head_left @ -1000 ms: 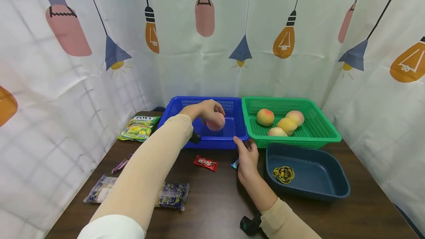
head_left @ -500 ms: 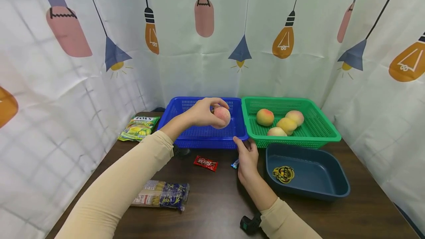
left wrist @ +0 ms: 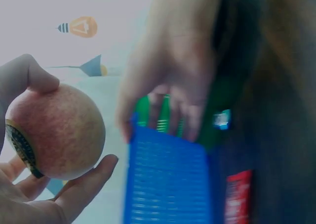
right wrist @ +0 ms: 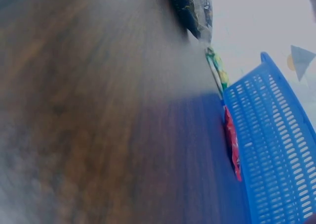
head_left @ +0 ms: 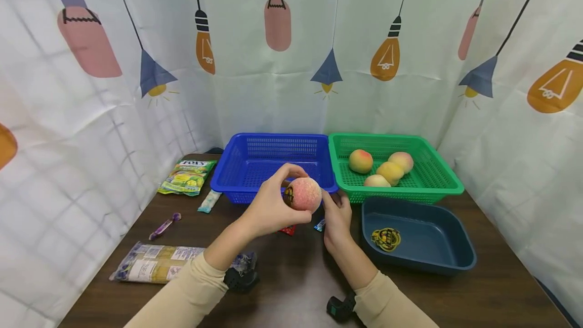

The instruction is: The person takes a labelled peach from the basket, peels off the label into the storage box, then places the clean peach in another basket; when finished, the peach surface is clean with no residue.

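My left hand [head_left: 268, 207] grips a pink peach [head_left: 306, 194] between thumb and fingers, raised in front of the blue basket [head_left: 227, 189]. A dark round label [left wrist: 22, 147] with yellow print shows on the peach's side in the left wrist view. At the basket's front right corner, my right hand [head_left: 338, 220] holds the rim, thumb on top and fingers beside the corner. The right wrist view shows the perforated side of the blue basket [right wrist: 269, 145], but almost nothing of the hand. Several peaches [head_left: 361, 161] lie in the green basket [head_left: 444, 181] to the right.
A dark blue tray [head_left: 428, 242] with a yellow-and-black label [head_left: 386, 239] stands at right. Around the left side lie a green candy bag [head_left: 186, 177], a white wrapper [head_left: 209, 201], a purple candy [head_left: 165, 227] and a long clear packet [head_left: 155, 263]. A red wrapper [head_left: 289, 230] is partly hidden.
My left hand has brought the peach out from over the blue basket, nearer and slightly right, turning it so its label shows. My right hand has stayed at the basket corner.
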Motion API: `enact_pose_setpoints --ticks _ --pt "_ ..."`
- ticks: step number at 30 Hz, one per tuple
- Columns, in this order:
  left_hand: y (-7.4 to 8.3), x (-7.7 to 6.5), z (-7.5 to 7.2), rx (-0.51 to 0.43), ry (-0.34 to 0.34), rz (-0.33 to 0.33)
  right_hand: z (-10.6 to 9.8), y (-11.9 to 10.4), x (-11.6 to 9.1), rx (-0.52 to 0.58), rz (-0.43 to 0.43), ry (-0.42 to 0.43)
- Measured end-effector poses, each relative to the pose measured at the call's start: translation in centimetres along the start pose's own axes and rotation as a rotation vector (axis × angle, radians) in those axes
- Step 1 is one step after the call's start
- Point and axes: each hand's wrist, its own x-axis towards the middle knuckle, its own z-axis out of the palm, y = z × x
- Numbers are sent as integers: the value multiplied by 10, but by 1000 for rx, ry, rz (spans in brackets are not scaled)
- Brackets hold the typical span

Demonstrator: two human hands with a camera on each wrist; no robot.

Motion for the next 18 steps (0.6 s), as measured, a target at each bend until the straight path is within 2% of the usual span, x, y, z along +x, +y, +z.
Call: enact_pose_setpoints --ticks 4,8,15,18 --pt "-16 -24 10 -37 34 -28 1 -1 -1 -3 -1 0" --pt "-31 -41 18 -70 51 -37 2 0 -1 -10 -6 11" --pt "-52 -50 31 -46 74 1 2 2 -2 -38 -12 11" --pt "-55 -51 37 -34 80 20 5 0 -10 -79 -3 51"
